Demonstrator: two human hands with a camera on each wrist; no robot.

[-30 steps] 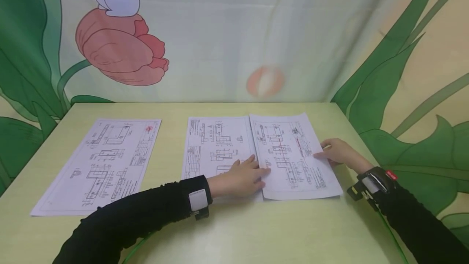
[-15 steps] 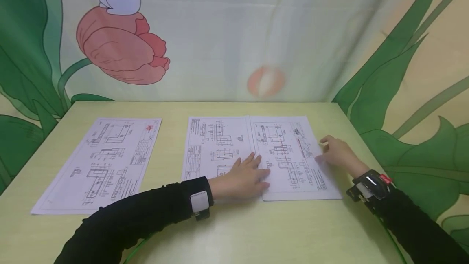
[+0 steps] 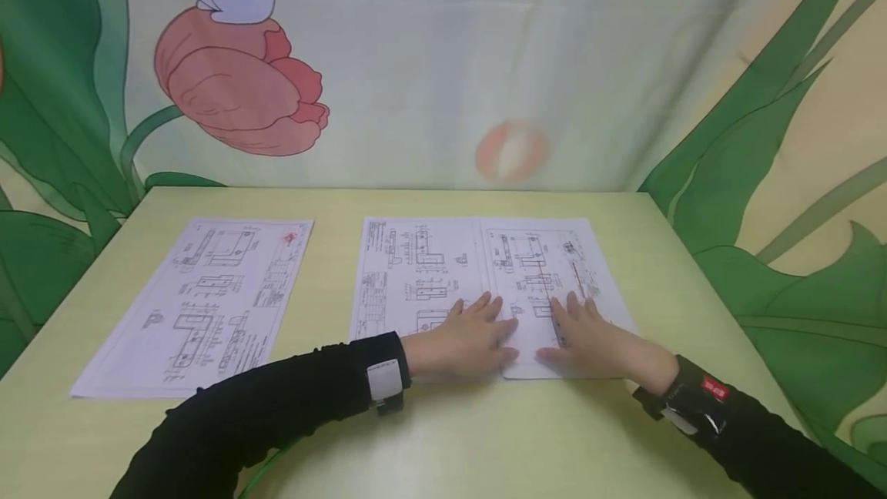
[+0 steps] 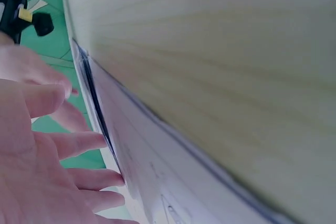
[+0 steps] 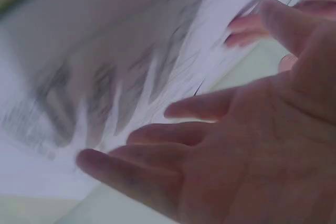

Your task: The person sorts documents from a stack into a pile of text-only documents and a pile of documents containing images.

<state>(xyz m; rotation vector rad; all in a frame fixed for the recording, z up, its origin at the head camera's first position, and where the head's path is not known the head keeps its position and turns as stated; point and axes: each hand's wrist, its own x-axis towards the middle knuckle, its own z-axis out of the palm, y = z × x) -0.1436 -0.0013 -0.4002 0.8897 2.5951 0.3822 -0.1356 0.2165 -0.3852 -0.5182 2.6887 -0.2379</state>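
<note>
Two printed technical drawings lie side by side on the table: a middle sheet (image 3: pixel 374 283) and a right sheet (image 3: pixel 610 291) with red lines, their edges meeting. My left hand (image 3: pixel 460 339) rests with spread fingers on the middle sheet's lower part, fingertips at the seam. In the left wrist view, its straight fingers (image 4: pixel 86 177) reach the paper. Over the lower half of the right sheet is my right hand (image 3: pixel 592 337), fingers spread. Finger shadows show on the paper in the right wrist view, near the straight fingers (image 5: pixel 152 156); whether they touch is unclear.
Another printed drawing (image 3: pixel 201 291) with a red mark lies on the left of the pale table (image 3: pixel 485 445). A curtain (image 3: pixel 416 60) with painted plants and a flower hangs behind the table's far edge. Both wrists wear strapped cameras.
My right hand let go of the right sheet's right edge and moved left over its lower half. That sheet settled flat beside the middle one. My left hand stayed almost still.
</note>
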